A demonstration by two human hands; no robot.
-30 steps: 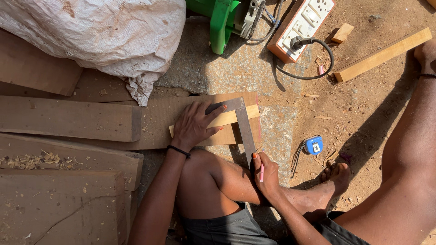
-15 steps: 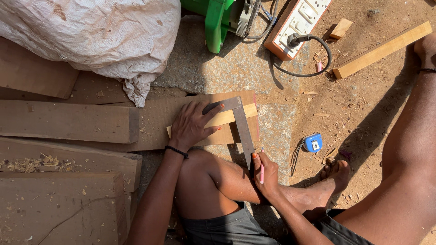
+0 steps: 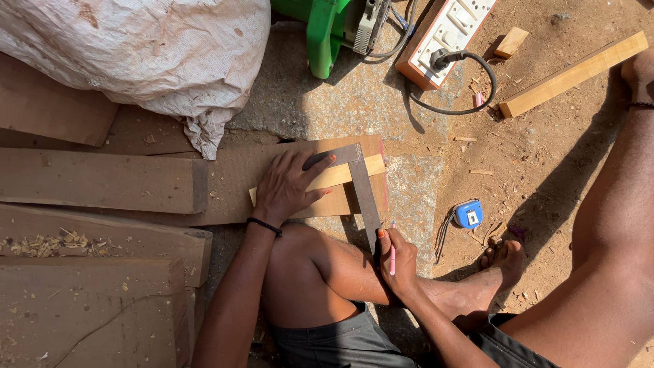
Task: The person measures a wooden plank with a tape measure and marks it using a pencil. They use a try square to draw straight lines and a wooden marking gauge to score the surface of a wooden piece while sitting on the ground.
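Observation:
My left hand (image 3: 289, 185) lies flat with fingers spread on a thin wooden strip (image 3: 340, 175) and on the stock of a metal try square (image 3: 361, 187), pressing both onto a brown wooden board (image 3: 235, 178). The square's blade runs down off the board's near edge toward my right hand (image 3: 397, 262). This hand holds a pink pencil (image 3: 392, 251) upright beside the lower end of the blade. My bent leg lies beneath both hands.
Stacked wooden planks (image 3: 95, 184) fill the left. A white sack (image 3: 150, 54) lies top left. A green power tool (image 3: 327, 27), a switch box with cable (image 3: 446, 37) and a long wood strip (image 3: 572, 71) are at the top. A blue tape measure (image 3: 469, 213) sits right.
My left hand shifted the try square slightly on the strip. My right hand with the pencil stays at the blade's lower end.

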